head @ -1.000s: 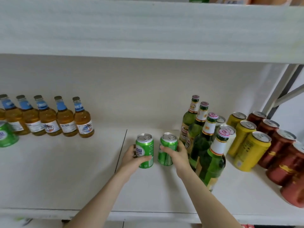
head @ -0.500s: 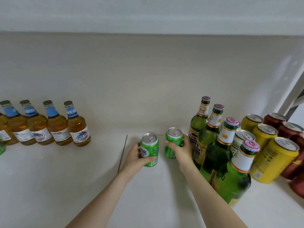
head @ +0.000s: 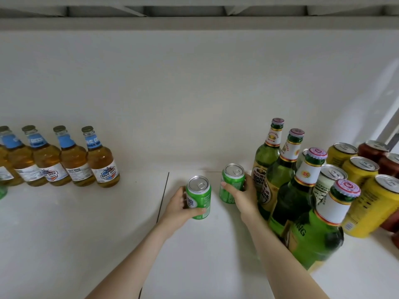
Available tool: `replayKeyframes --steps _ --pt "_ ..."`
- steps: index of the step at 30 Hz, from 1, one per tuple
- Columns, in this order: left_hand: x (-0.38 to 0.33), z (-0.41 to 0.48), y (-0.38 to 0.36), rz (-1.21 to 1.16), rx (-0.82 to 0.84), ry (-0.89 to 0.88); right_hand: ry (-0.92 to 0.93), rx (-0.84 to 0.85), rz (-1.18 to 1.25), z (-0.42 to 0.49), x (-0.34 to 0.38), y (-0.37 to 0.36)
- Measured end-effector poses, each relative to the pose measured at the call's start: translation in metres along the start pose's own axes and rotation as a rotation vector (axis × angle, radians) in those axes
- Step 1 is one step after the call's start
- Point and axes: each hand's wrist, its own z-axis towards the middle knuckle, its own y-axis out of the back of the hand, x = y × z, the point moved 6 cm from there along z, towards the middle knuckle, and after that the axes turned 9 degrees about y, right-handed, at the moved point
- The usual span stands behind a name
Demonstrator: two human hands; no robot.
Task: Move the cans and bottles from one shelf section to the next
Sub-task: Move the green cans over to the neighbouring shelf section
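Upright, sealed green cans (head: pixel 198 197) in hands (head: pixel 179 207)

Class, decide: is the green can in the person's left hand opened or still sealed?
Sealed. The green can in the left hand shows its pull tab lying flat on an unbroken silver lid.

My left hand (head: pixel 177 209) wraps one green can (head: pixel 198 197), upright, just right of the shelf seam (head: pixel 163 196). My right hand (head: pixel 244 197) grips a second green can (head: pixel 232 183), upright, further right of the seam, beside the green bottles (head: pixel 287 180). Yellow cans (head: pixel 362 169) and red cans (head: pixel 374 148) stand beyond those; amber bottles (head: pixel 73 160) stand left of the seam.
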Motion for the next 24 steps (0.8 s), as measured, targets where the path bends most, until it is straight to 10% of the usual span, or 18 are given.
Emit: replayKeyframes --steps 12,24 --pt "0.007 0.002 0.018 0.136 0.020 0.023 -0.010 -0.142 -0.025 -0.048 0.001 0.023" --pt "0.015 -0.029 -0.037 0.121 0.111 0.008 0.093 0.189 -0.002 -0.096 0.026 0.020"
